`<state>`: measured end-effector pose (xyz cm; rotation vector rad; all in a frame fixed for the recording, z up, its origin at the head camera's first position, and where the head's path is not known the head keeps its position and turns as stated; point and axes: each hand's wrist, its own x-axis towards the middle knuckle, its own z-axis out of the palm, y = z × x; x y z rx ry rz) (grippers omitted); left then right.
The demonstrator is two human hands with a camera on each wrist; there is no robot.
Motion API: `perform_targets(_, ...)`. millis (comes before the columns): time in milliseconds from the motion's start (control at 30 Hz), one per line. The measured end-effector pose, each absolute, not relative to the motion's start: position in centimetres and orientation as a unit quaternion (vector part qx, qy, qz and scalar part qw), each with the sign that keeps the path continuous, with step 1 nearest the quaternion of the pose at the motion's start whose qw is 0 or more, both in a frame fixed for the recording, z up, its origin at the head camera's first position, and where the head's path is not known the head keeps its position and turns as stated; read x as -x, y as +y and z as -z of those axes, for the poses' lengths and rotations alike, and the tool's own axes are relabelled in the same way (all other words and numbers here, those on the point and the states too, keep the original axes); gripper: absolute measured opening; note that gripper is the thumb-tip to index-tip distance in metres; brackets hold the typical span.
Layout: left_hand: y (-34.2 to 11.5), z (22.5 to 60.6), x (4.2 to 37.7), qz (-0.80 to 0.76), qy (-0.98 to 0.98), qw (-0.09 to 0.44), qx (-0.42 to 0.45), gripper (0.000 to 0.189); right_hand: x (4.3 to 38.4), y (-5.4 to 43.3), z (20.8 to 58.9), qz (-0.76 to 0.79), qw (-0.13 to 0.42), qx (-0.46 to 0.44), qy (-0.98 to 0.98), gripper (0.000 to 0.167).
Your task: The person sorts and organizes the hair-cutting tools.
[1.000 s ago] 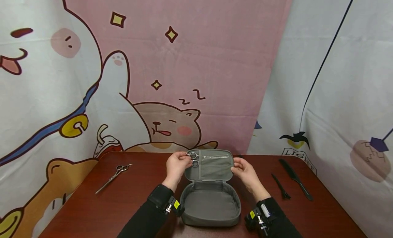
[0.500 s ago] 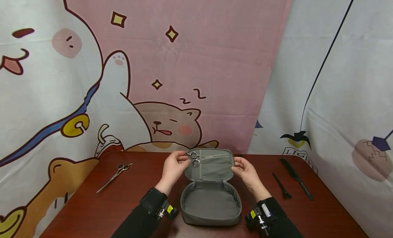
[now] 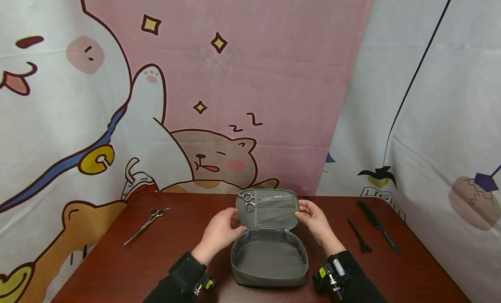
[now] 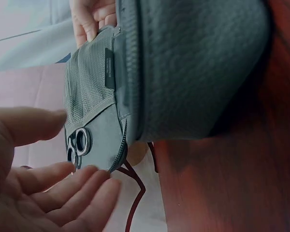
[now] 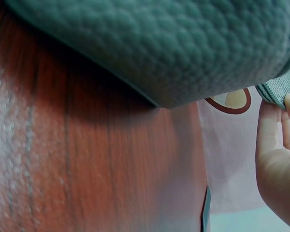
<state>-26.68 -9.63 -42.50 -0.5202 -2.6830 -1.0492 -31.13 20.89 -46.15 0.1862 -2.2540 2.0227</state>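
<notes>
A grey zip case point(image 3: 269, 274) stands on the table with its lid point(image 3: 247, 220) raised. Tucked into the lid's mesh pocket is a pair of scissors point(image 3: 248, 201), finger rings sticking out on the left. My left hand point(image 3: 219, 234) is beside the lid's lower left corner; its thumb and fingers point(image 4: 82, 193) are spread with nothing between them. At the lid's right edge, my right hand point(image 3: 314, 222) pinches the rim between thumb and fingers, as the right wrist view also shows. The case's lower compartment holds nothing visible.
A second pair of scissors point(image 3: 145, 227) lies on the left of the brown table point(image 3: 98, 268). Over on the right are a black hair clip point(image 3: 359, 237) and a black handled comb point(image 3: 378, 227). A patterned cloth point(image 3: 293, 98) hangs behind the table.
My left hand has let go of the scissors' rings at the lid and moved down and slightly left. The right hand keeps its grip on the lid's edge.
</notes>
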Motion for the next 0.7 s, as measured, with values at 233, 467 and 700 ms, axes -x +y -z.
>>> perform_targets(233, -9.9, 42.5, 25.8, 0.327, -0.923, 0.043, 0.198, 0.037, 31.2, 20.7, 46.1, -0.665, 0.051, -0.051, -0.743, 0.038)
perform_targets(467, -9.9, 42.7, 25.3, 0.284, -0.935, 0.033, 0.211, 0.022, 31.3, 20.7, 46.5, -0.652, 0.052, -0.04, -0.756, 0.038)
perform_targets(700, -9.9, 43.0, 25.2, 0.27, -0.935, 0.048, 0.227, 0.011, 31.4, 20.7, 46.8, -0.648, 0.043, -0.041, -0.76, 0.037)
